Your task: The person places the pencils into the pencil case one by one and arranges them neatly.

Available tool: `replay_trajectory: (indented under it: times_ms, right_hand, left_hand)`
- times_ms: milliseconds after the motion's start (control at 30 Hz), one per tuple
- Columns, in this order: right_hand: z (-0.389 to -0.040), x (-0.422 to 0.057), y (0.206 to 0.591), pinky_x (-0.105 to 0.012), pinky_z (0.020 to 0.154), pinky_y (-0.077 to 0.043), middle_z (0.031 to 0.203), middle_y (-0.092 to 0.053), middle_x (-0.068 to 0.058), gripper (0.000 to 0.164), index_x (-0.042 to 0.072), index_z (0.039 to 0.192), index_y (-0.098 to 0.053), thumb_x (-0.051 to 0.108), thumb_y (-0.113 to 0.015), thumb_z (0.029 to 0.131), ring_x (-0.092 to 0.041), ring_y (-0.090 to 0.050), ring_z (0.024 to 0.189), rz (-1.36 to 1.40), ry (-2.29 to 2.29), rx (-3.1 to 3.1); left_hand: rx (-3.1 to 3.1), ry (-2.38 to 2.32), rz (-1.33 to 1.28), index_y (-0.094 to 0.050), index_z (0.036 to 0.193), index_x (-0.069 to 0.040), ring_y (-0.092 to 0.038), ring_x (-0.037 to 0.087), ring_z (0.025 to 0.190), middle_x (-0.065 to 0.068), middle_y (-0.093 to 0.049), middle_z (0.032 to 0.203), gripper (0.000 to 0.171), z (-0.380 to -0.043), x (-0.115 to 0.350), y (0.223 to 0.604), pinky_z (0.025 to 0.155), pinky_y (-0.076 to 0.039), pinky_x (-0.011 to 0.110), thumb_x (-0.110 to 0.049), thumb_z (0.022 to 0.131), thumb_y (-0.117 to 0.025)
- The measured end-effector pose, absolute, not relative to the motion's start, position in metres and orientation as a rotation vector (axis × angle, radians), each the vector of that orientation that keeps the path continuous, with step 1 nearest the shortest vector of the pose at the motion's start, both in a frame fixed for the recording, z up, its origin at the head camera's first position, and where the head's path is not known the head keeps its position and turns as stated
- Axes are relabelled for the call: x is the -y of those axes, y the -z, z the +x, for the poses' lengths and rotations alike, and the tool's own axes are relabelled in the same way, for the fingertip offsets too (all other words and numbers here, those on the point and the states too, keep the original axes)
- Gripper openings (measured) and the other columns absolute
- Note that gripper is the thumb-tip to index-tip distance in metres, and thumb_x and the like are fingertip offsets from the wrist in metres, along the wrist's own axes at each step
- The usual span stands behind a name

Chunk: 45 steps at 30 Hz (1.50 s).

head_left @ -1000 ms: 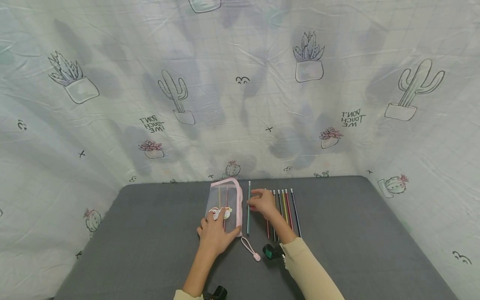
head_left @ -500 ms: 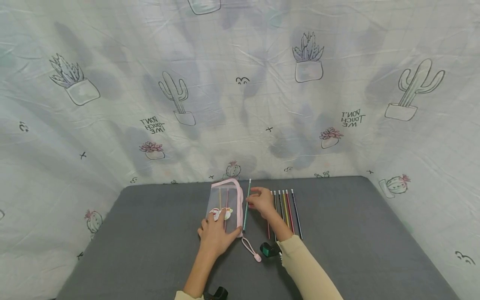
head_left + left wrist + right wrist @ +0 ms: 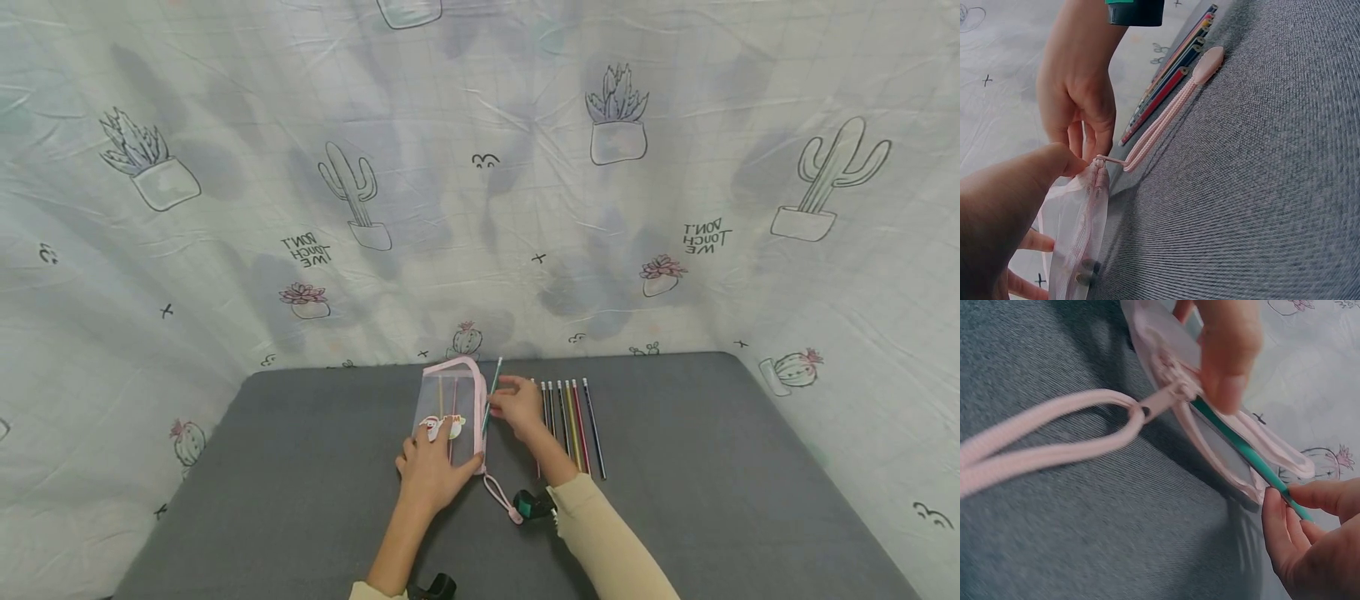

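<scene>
A see-through pencil case (image 3: pixel 429 398) with pink zip trim lies on the grey table, two pencils showing inside. My left hand (image 3: pixel 431 471) rests on it with spread fingers, the thumb (image 3: pixel 1225 387) at the zip edge beside the zip slider (image 3: pixel 1182 390). My right hand (image 3: pixel 519 407) pinches a green pencil (image 3: pixel 493 387) between thumb and fingers. In the right wrist view, the green pencil (image 3: pixel 1250 453) slants into the case's open zip mouth, its far end hidden under the left thumb. The right fingers (image 3: pixel 1282 531) hold it near its other end.
Several pencils (image 3: pixel 577 417) lie side by side right of the case, partly hidden behind the right forearm. A pink zip cord (image 3: pixel 497 492) trails from the case's near corner. A printed cloth (image 3: pixel 480 208) hangs behind the table (image 3: pixel 300 483).
My right hand has moved slightly left with the green pencil, which has tilted and gone from beside the case into its zip opening. The left hand has stayed on the case.
</scene>
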State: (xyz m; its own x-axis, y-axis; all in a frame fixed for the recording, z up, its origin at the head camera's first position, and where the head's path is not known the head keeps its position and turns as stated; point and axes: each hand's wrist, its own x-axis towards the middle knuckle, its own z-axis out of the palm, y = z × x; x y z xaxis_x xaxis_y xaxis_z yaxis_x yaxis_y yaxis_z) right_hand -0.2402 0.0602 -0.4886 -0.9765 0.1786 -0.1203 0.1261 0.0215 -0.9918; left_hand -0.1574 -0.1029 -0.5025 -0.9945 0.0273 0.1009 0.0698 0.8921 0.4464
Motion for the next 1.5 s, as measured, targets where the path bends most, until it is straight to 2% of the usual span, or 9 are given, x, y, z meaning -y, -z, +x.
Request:
replay_trajectory:
  times_ms: [233,600,800,1167,1500]
  right_hand:
    - [-0.239,-0.049,0.496,-0.031,0.067,-0.063,0.101,-0.072,-0.027,0.044,-0.015,0.133,-0.061,-0.014,-0.070,0.090,-0.016,-0.071,0.071,-0.292,-2.187,2.195]
    - [-0.240,-0.040,0.501,-0.034,0.067,-0.063,0.106,-0.073,-0.032,0.041,-0.016,0.130,-0.063,-0.013,-0.067,0.090,-0.024,-0.075,0.076,-0.206,-2.145,2.257]
    - [-0.239,-0.038,0.501,-0.034,0.068,-0.063,0.106,-0.074,-0.030,0.036,-0.014,0.129,-0.066,-0.010,-0.066,0.093,-0.023,-0.074,0.076,-0.203,-2.096,2.324]
    - [-0.241,-0.044,0.499,-0.035,0.070,-0.063,0.106,-0.074,-0.030,0.034,-0.015,0.125,-0.067,-0.011,-0.064,0.092,-0.021,-0.074,0.078,-0.121,-2.125,2.359]
    - [-0.233,-0.064,0.488,-0.039,0.079,-0.064,0.110,-0.071,-0.032,0.032,-0.016,0.127,-0.065,-0.013,-0.064,0.095,-0.038,-0.076,0.097,-0.076,-2.183,2.325]
  left_hand:
    - [2.960,0.732,-0.064,-0.055,0.152,-0.011,-0.050,0.057,0.122,0.033,-0.048,0.146,0.084,-0.157,0.104,0.502,0.093,-0.040,0.075,-0.059,0.087,-0.075]
    - [2.961,0.745,-0.050,-0.054,0.153,-0.011,-0.050,0.058,0.123,0.034,-0.047,0.146,0.083,-0.156,0.102,0.498,0.094,-0.040,0.075,-0.057,0.088,-0.075]
    - [2.954,0.736,-0.048,-0.055,0.152,-0.010,-0.050,0.058,0.121,0.034,-0.047,0.146,0.083,-0.155,0.102,0.497,0.093,-0.040,0.075,-0.057,0.087,-0.076]
    - [2.937,0.722,-0.044,-0.055,0.152,-0.012,-0.050,0.060,0.123,0.034,-0.048,0.144,0.082,-0.157,0.102,0.501,0.092,-0.041,0.075,-0.057,0.087,-0.076]
    - [2.934,0.725,-0.060,-0.056,0.150,-0.010,-0.050,0.058,0.122,0.034,-0.048,0.142,0.082,-0.157,0.101,0.502,0.091,-0.041,0.075,-0.057,0.086,-0.076]
